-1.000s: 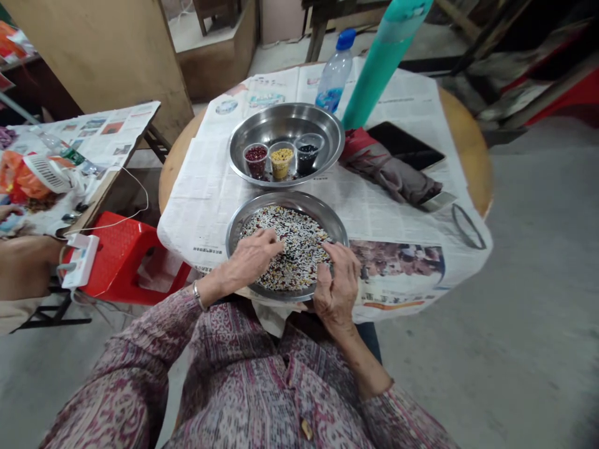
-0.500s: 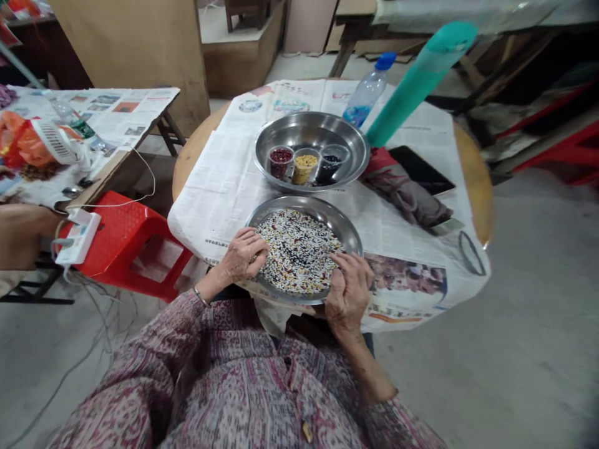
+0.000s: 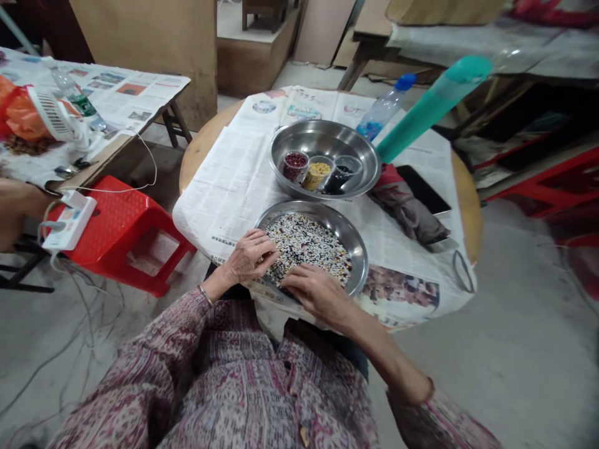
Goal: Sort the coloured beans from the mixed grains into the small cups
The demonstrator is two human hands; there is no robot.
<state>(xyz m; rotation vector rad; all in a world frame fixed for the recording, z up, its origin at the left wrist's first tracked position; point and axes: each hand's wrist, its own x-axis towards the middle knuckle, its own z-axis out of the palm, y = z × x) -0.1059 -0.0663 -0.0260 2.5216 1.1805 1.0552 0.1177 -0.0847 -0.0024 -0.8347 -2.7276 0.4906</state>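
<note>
A shallow steel basin (image 3: 359,255) holds a spread of mixed white, black, yellow and red grains (image 3: 313,243). My left hand (image 3: 250,254) is closed at the basin's left rim, its fingertips bent inward over the grains. Across the near rim reaches my right hand (image 3: 316,288), with its fingers bent and close together at the grains. Whatever lies between those fingertips is hidden. Behind stands a deeper steel basin (image 3: 337,134) with three clear cups: dark red beans (image 3: 296,163), yellow grains (image 3: 319,171) and black grains (image 3: 341,178).
Newspaper (image 3: 219,187) covers the round table. Right of the basins are a bottle (image 3: 384,109), a green tube (image 3: 430,112), a crumpled cloth (image 3: 407,212) and a dark tablet (image 3: 423,187). A red stool (image 3: 126,218) bears a power strip (image 3: 72,221).
My right hand has moved left from the basin's right side to its near edge, over the grains. My left hand stays at the left rim. The view has shifted slightly.
</note>
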